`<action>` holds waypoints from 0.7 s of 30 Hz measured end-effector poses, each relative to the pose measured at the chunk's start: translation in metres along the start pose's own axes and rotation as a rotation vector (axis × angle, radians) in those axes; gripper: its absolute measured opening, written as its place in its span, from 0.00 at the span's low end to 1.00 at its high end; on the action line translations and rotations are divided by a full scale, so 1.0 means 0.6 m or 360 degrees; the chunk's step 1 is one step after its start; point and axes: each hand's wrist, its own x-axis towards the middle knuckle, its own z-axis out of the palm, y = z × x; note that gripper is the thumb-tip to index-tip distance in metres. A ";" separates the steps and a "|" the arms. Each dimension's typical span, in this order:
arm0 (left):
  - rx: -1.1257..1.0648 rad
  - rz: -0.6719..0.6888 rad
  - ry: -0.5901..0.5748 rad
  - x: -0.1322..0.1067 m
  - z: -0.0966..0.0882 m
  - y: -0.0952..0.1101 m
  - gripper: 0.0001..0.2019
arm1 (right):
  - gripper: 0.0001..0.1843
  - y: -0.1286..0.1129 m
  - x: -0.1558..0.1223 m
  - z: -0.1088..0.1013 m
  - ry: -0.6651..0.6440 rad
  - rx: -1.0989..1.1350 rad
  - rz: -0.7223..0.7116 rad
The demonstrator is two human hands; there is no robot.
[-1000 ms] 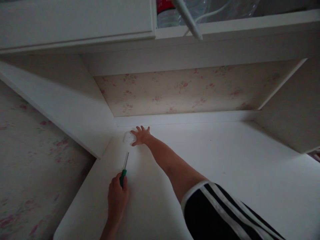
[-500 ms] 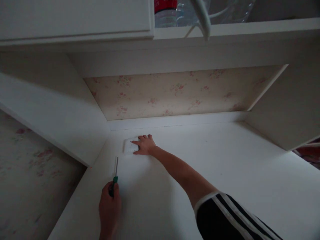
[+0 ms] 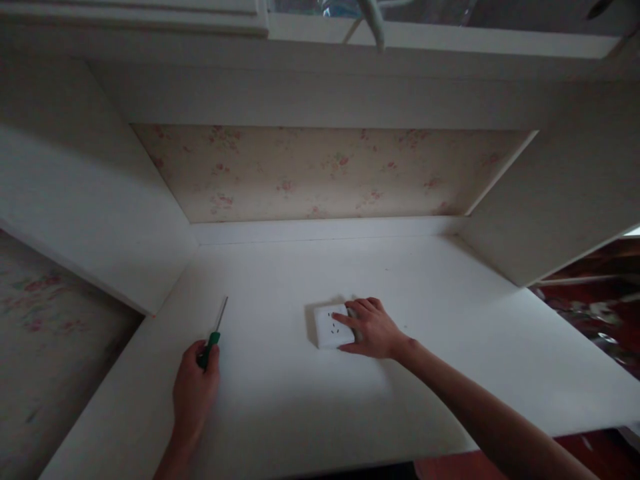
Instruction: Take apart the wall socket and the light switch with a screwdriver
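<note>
My left hand (image 3: 194,390) is closed around the green handle of a screwdriver (image 3: 213,333), whose metal shaft points away from me and lies low over the white desk top (image 3: 400,293). My right hand (image 3: 373,328) rests on the right side of a white wall socket plate (image 3: 332,326) that lies flat near the middle of the desk. Its fingers are laid over the plate's edge and top. The plate's slots face up.
White side panels (image 3: 100,220) wall the desk in on the left and right, and flowered wallpaper (image 3: 320,173) lines the back. A white shelf (image 3: 350,60) overhangs above, with a white lamp arm (image 3: 373,20) hanging over it. Reddish floor (image 3: 590,300) shows at the right.
My right hand has dragged the socket plate from the back left corner toward the middle of the desk. My left hand has stayed near the left edge with the screwdriver.
</note>
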 end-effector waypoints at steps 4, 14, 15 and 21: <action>0.0031 0.0076 0.0043 -0.001 0.003 -0.002 0.23 | 0.48 0.014 -0.033 0.006 0.0036 -0.0017 0.0026; 0.0159 0.0386 0.0120 -0.002 0.004 -0.006 0.22 | 0.45 0.092 -0.101 -0.004 0.0051 -0.0125 0.0065; 0.0169 0.0403 0.0143 -0.003 0.003 -0.005 0.23 | 0.44 0.082 -0.097 -0.009 0.0068 -0.0128 0.0050; 0.0448 0.0444 0.0323 -0.028 -0.010 0.025 0.20 | 0.48 0.004 -0.024 -0.023 -0.0099 0.0160 -0.0129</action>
